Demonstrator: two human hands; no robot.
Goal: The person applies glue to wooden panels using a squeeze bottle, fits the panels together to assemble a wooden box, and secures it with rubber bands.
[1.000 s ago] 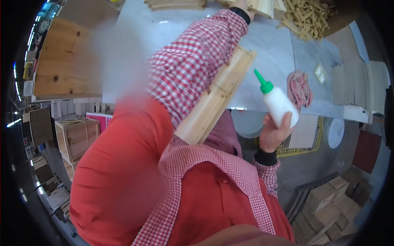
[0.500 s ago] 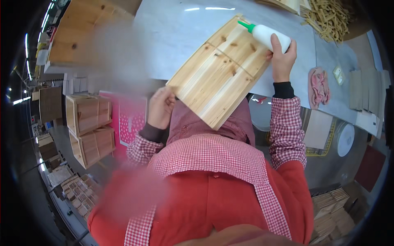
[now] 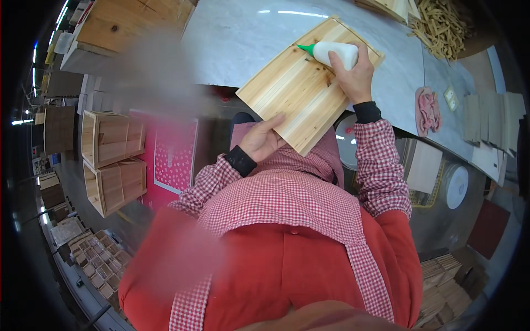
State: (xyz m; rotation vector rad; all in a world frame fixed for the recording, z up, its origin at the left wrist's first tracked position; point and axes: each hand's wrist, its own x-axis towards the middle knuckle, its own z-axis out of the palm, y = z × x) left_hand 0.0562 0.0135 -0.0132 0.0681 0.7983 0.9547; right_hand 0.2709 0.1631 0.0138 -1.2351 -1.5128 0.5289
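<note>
A pale, knotty pine panel (image 3: 298,105) with a thin rim lies aslant, its far part over the table and its near corner above my lap. My left hand (image 3: 262,140) grips the panel's near edge, thumb on top and fingers underneath. In my right hand (image 3: 356,71) is a white squeeze bottle (image 3: 337,53) with a green nozzle, tipped over the panel. The nozzle points left, its tip close to the panel's left edge; I cannot tell whether it touches the wood. Part of the panel's far half is hidden by the bottle and that hand.
The grey-white table (image 3: 237,33) reaches away beyond the panel. On its right are a pink cloth (image 3: 427,110) and a heap of wood strips (image 3: 441,27). Wooden crates (image 3: 113,138) stand at the left beside a pink patterned panel (image 3: 176,149). A round white lid (image 3: 455,186) is at the right.
My left hand has shifted from the panel's left corner to its near edge. The bottle has moved left and nearer, its nozzle now at the left edge. The panel has shifted slightly.
</note>
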